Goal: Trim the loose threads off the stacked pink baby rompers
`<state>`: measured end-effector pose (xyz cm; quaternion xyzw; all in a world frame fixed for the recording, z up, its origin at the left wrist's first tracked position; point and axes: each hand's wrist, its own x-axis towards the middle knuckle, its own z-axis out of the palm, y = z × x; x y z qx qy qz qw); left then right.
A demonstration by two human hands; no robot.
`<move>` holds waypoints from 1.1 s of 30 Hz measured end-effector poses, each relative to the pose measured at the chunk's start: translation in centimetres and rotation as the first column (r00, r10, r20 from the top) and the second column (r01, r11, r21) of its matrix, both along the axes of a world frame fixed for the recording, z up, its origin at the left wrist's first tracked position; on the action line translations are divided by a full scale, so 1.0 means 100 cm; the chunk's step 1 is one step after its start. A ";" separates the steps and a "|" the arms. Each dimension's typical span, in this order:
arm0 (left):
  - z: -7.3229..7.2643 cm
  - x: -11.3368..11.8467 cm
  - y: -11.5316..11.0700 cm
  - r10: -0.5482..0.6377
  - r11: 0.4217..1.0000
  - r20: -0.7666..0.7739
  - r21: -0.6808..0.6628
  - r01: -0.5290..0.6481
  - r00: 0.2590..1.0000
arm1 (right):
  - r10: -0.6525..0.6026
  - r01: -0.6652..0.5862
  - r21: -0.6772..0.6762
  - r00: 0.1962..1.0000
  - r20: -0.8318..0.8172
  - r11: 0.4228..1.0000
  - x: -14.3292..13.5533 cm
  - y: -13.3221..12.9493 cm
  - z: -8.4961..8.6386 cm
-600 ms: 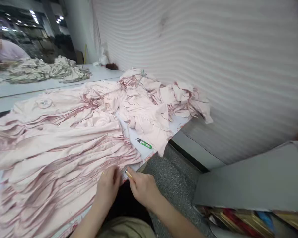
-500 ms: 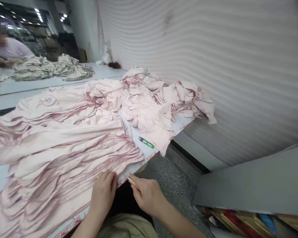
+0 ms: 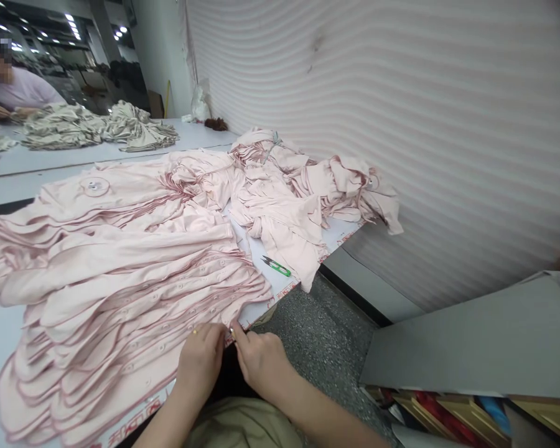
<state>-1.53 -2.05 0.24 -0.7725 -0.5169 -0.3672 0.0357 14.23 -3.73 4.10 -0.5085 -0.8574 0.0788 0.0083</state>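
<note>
My left hand (image 3: 200, 358), with a ring on one finger, is closed on the near edge of a pale pink garment (image 3: 163, 339) at the table edge. My right hand (image 3: 267, 364) grips a small tool (image 3: 233, 334) with a metal tip and a yellowish handle; most of it is hidden by the fingers. Its tip meets the cloth right beside my left fingertips. Several such garments, with darker pink edging and a row of round snaps or buttons, lie overlapped in a fan across the table. Green thread snips (image 3: 277, 267) rest beyond my right hand.
More pink garments (image 3: 284, 205) are heaped toward the wall, one hanging over the table edge (image 3: 287, 291). Greenish-grey cloth (image 3: 70, 127) lies on the far table, near a person (image 3: 25, 90) in a light top. A grey shelf unit (image 3: 471, 336) stands at right.
My right hand has moved left and the tool tip has come up to the cloth beside my left hand. My left hand has shifted slightly right. The view has steadied.
</note>
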 end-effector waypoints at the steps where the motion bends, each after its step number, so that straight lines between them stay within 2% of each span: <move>1: 0.000 -0.001 0.004 0.021 1.000 0.005 -0.007 -0.021 1.000 | 0.021 -0.021 0.009 0.999 -0.039 1.000 0.005 -0.001 0.001; 5: 0.002 -0.009 0.004 0.076 0.997 0.012 -0.012 -0.075 0.997 | -0.033 0.036 0.007 0.975 -0.219 0.999 0.015 -0.003 -0.002; 9: 0.003 -0.024 -0.021 0.163 0.984 -0.107 -0.048 -0.169 0.981 | -0.040 0.036 -0.018 0.940 -0.339 0.999 0.015 -0.005 -0.008; 12: 0.002 -0.034 -0.031 0.145 0.985 -0.073 -0.087 -0.151 0.987 | -0.084 0.053 -0.077 0.862 -0.500 0.996 0.015 -0.003 -0.013; 14: 0.001 -0.037 -0.031 0.117 0.990 0.000 -0.084 -0.116 0.993 | -0.238 0.097 -0.239 0.692 -0.681 0.966 0.010 0.005 -0.018; 16: 0.001 -0.039 -0.029 0.102 0.991 0.052 -0.091 -0.097 0.993 | -0.461 0.095 -0.470 0.435 -0.773 0.878 0.000 0.015 -0.022; 18: 0.000 -0.040 -0.028 0.112 0.987 0.090 -0.126 -0.100 0.990 | -0.621 0.089 -0.618 0.201 -0.757 0.781 -0.011 0.022 -0.025; 19: 0.000 -0.040 -0.028 0.127 0.983 0.105 -0.148 -0.111 0.986 | -0.639 0.111 -0.630 0.129 -0.758 0.769 -0.015 0.023 -0.024; 20: 0.000 -0.040 -0.027 0.147 0.978 0.115 -0.168 -0.127 0.982 | -0.613 0.147 -0.597 0.113 -0.782 0.789 -0.017 0.021 -0.022; 21: 0.001 -0.040 -0.027 0.166 0.973 0.121 -0.183 -0.142 0.979 | -0.548 0.175 -0.523 0.166 -0.820 0.834 -0.018 0.017 -0.018; 22: 0.001 -0.039 -0.026 0.180 0.969 0.125 -0.192 -0.155 0.976 | -0.455 0.180 -0.420 0.286 -0.843 0.890 -0.016 0.012 -0.014; 23: 0.001 -0.039 -0.026 0.187 0.968 0.128 -0.194 -0.161 0.974 | -0.342 0.150 -0.308 0.448 -0.826 0.939 -0.014 0.005 -0.010; 24: 0.001 -0.039 -0.025 0.188 0.968 0.132 -0.192 -0.161 0.973 | -0.228 0.097 -0.214 0.611 -0.758 0.972 -0.011 -0.002 -0.007; 25: 0.001 -0.039 -0.024 0.185 0.969 0.136 -0.191 -0.157 0.973 | -0.135 0.044 -0.153 0.741 -0.658 0.987 -0.010 -0.009 -0.004; 26: 0.001 -0.039 -0.024 0.174 0.971 0.141 -0.187 -0.146 0.975 | -0.076 0.013 -0.116 0.830 -0.553 0.993 -0.009 -0.014 -0.003; 29: 0.000 -0.038 -0.029 0.083 0.989 0.122 -0.128 -0.068 0.989 | -0.014 0.008 -0.022 0.962 -0.274 1.000 -0.021 -0.023 -0.005; 31: -0.003 -0.036 -0.036 0.008 0.999 0.049 -0.045 -0.006 0.999 | -0.028 0.030 0.016 0.996 -0.080 0.999 -0.035 -0.022 -0.009; 33: -0.005 -0.034 -0.043 0.003 0.999 -0.025 0.045 -0.001 1.000 | -0.038 0.037 0.023 0.998 0.051 0.999 -0.045 -0.019 -0.010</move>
